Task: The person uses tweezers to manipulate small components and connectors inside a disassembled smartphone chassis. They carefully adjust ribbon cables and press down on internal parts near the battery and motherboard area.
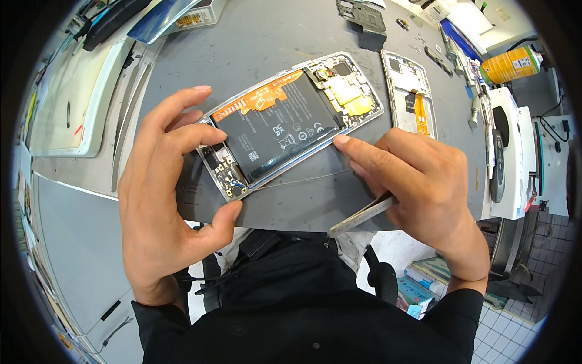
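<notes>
An opened phone [285,121] lies aslant over the grey work mat, its black battery [297,130], orange flex cable [257,97] and circuit board [345,91] exposed. My left hand [157,188] spans the phone's left end, index fingertip over the small lower board [223,167] and thumb by the near corner. At the phone's near long edge is the index fingertip of my right hand [418,173]. Metal tweezers [364,217] are tucked in that hand, one end sticking out toward me. A thin grey cable [303,181] runs from the near corner toward my right fingers.
Right of the phone lies a second phone frame [403,76] with an orange flex. Dark phone parts [364,23] sit at the back. Pen-like tools [467,67] and a yellow-orange can [510,64] line the right side. A pale tray [79,103] stands at left.
</notes>
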The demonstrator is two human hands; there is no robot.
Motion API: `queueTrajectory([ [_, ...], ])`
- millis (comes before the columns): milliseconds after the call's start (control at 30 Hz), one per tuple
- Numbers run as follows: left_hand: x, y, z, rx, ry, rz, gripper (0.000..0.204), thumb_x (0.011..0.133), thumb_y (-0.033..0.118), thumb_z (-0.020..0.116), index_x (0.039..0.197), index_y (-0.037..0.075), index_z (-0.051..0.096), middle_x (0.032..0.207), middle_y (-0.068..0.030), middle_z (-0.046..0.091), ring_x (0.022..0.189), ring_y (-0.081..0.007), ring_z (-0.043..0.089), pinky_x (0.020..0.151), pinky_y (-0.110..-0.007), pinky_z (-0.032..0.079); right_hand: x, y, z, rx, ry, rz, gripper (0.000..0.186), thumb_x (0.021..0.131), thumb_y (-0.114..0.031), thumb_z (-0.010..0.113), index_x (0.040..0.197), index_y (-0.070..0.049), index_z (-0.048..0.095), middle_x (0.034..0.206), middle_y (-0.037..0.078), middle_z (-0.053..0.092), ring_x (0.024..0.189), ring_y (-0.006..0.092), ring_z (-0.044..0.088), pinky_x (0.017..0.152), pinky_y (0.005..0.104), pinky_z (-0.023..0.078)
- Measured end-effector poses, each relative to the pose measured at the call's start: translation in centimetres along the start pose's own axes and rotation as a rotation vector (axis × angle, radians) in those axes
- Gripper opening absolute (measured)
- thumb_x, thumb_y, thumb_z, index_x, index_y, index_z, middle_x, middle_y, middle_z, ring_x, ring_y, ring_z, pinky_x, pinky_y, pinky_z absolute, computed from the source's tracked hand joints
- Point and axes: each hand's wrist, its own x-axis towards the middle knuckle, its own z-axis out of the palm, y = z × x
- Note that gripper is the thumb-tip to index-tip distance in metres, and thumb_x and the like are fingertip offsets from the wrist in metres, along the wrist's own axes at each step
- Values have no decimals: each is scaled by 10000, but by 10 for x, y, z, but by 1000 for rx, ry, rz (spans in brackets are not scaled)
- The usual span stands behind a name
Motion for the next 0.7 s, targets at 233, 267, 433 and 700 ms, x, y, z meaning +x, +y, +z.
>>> queueTrajectory([
  [233,0,-1,1,2,0,3,598,611,211,778,1175,64,645,1471,-233,540,1337,-407,563,1128,-512,445,-2,1,2,-27,20,-24,416,767,-14,809,1175,-89,777,685,21,556,553,178,563,471,333,414],
  [267,0,-1,1,4,-2,-1,599,606,208,774,1173,64,645,1471,-233,540,1338,-406,563,1129,-512,444,-2,0,1,-32,18,-20,417,765,-13,810,1174,-90,777,687,22,559,554,179,565,471,334,415],
  [433,0,0,1,11,0,-6,604,585,199,755,1164,63,646,1472,-230,540,1339,-400,563,1137,-512,436,-3,4,1,-51,24,-17,412,766,-23,814,1170,-96,778,696,22,567,560,182,569,475,336,419],
  [700,7,7,-5,30,-45,27,747,641,314,878,1285,39,618,1473,-221,548,1310,-395,578,1096,-484,457,-7,6,5,-72,58,-54,288,844,-171,754,1127,-112,758,723,-1,518,595,162,592,470,329,440],
])
